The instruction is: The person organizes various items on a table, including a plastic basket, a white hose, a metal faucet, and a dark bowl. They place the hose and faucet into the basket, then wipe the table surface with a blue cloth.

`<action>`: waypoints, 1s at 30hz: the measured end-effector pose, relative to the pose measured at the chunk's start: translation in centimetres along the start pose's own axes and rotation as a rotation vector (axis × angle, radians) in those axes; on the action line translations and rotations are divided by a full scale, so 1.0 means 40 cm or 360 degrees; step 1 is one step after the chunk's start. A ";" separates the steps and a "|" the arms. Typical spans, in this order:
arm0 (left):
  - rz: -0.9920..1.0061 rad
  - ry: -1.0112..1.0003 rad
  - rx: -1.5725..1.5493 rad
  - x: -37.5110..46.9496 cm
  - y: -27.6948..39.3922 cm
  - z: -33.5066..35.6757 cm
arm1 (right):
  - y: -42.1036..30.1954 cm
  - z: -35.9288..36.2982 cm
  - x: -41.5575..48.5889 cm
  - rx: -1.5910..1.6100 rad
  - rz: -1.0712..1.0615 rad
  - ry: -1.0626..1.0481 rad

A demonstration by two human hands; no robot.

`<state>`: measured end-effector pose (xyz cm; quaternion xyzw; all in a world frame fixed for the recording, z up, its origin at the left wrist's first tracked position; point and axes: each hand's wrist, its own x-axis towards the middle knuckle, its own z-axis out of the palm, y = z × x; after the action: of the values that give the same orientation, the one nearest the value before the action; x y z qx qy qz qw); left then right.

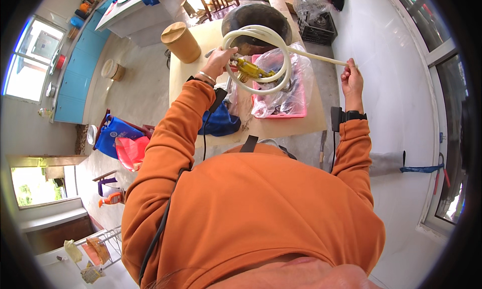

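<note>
My left hand [219,62] grips a coiled pale plastic hose [320,56] over the table, beside a yellow metal gas regulator [250,68] that seems fixed to it. Out to the right, my right hand [352,80] pinches the free end of the hose, drawing one length away from the coil. Below the loops sits a pink plastic basket [280,116] with a clear plastic bag [265,109] and small items that I cannot make out. Behind the coil is a large dark round pan [260,16], partly hidden by the hose.
On the pale-topped table [184,80] are a brown lidded canister [182,44] and a blue cloth item [222,122]. A white wall [376,82] rises close on the right. Beyond the table stands a black crate [318,33]; a bucket [113,70] is on the floor at left.
</note>
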<state>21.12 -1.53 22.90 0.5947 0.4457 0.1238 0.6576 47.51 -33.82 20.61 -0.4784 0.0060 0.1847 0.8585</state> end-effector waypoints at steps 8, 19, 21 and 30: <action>-0.0122 0.0051 -0.0070 0.036 -0.090 0.013 | -0.042 0.185 -0.254 -0.0390 -0.0918 -0.0401; 0.0164 0.0034 0.0541 0.053 -0.106 0.095 | 0.044 0.251 -0.337 -0.2401 -0.1864 -0.1672; 0.0273 0.0060 0.0582 0.037 -0.080 0.111 | 0.084 0.227 -0.325 -0.2621 -0.1895 -0.1702; 0.0845 0.0311 0.0657 -0.017 -0.051 0.182 | 0.132 0.202 -0.227 -0.2983 -0.0499 -0.2052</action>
<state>25.32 -7.41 20.60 0.7956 0.3521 0.2541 0.4225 35.98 -27.50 22.36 -0.7414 -0.6342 0.2182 0.0221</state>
